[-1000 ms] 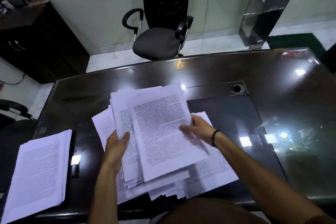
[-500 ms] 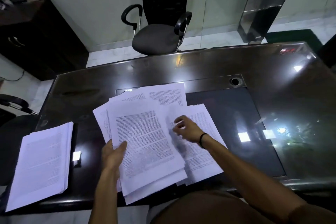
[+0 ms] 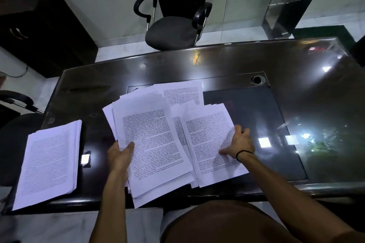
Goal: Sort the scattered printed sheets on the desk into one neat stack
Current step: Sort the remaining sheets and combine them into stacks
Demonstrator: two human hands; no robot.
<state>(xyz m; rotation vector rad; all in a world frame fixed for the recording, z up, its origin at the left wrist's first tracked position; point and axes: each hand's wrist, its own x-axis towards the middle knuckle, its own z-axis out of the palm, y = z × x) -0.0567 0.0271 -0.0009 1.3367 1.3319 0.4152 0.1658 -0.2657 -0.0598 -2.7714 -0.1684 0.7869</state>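
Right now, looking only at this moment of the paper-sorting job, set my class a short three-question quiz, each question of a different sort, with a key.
1. True or false: the left hand holds a bundle of sheets with its thumb on the top page.
2. Multiple choice: where does the neat stack lie? A) at the desk's far edge B) at the desk's near-left corner C) on the office chair
3. Fill in: the right hand lifts the right edge of a printed sheet, and its wrist wears a black ____.

Key: 1 true; 2 B; 3 band.
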